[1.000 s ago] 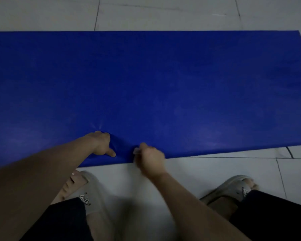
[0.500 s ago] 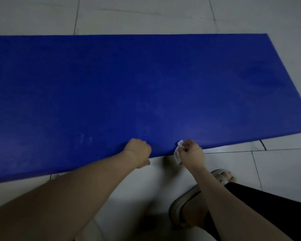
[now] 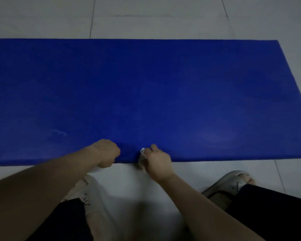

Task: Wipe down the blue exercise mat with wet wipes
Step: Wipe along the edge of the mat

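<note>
A long blue foam exercise mat (image 3: 146, 94) lies flat on a pale tiled floor (image 3: 163, 14), stretching across the whole view, seen from above by a person crouching at its near long edge. The left hand (image 3: 108, 153) rests on that edge with its fingers curled under, apparently pinching the mat, though the fingertips are hidden. Just beside it, the right hand (image 3: 157, 161) has its fingers closed round a small crumpled white wet wipe (image 3: 142, 157), which touches the mat's edge. Pale sandals (image 3: 233, 181) and dark trouser legs show below. Faint smudges mark the near part of the mat. Likely risks: the balled-up wipe offers little cleaning surface and may leave streaks or missed patches; pulling at the edge could wrinkle or slide the light mat on the smooth tiles; the far side demands a long reach.
</note>
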